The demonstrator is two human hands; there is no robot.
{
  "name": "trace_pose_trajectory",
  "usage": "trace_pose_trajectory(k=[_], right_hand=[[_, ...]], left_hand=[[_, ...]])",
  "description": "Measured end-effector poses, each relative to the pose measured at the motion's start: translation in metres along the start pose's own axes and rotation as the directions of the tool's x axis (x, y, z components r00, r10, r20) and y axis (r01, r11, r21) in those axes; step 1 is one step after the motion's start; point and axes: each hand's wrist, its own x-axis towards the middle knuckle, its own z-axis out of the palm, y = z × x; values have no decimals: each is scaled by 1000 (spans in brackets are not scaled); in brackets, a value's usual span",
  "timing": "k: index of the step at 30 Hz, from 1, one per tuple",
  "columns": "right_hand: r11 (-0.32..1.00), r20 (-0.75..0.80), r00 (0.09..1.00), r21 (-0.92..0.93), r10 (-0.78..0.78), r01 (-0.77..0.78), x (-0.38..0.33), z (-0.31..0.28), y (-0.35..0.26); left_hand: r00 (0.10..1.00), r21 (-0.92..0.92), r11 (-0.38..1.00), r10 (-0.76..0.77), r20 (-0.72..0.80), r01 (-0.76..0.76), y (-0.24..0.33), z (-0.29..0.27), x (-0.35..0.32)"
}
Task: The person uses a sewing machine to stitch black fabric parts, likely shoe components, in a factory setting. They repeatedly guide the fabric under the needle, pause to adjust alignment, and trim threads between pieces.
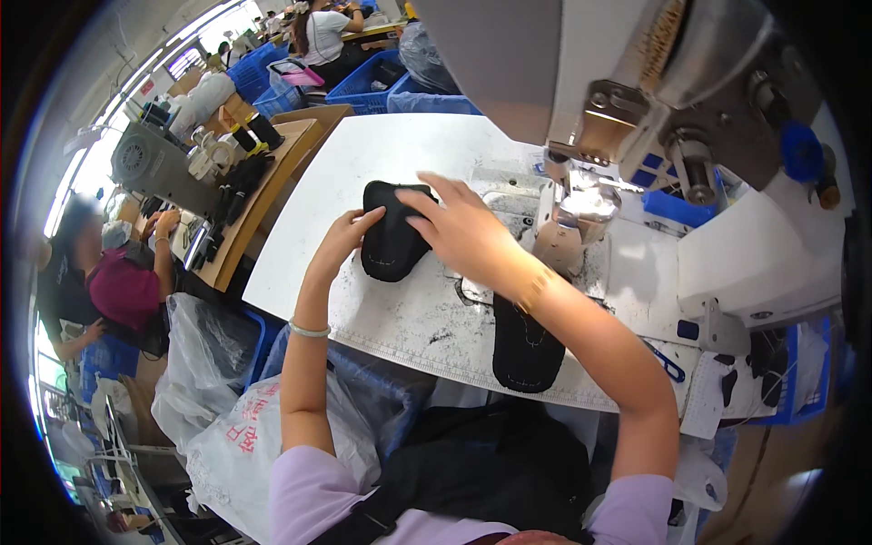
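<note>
A black sole-shaped fabric piece (392, 252) with light stitching near its lower end lies on the white sewing table (313, 195). My left hand (341, 240) pinches its left edge, fingertips on the top surface. Over its upper right side reaches my right hand (461, 229), fingers spread and slightly blurred, fingertips at the fabric. A second similar black piece (525, 350) rests nearer to me, partly under my right forearm. To the right of my right hand stands the metal sewing head (568, 218) of the machine.
The large sewing machine body (736, 245) fills the right side. A blue-handled tool (665, 361) lies at the table's right. Plastic bags (263, 436) crowd the left front, and blue crates (368, 84) stand behind. Another person in a maroon garment (127, 286) sits at a neighbouring machine.
</note>
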Motion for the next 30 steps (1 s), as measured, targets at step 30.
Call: trace_pose_trajectory(k=[30], right_hand=[[713,125,705,-206,698,-670,-230,-166,-31]], left_hand=[[864,374,789,499,73,-487,53,84,-31]])
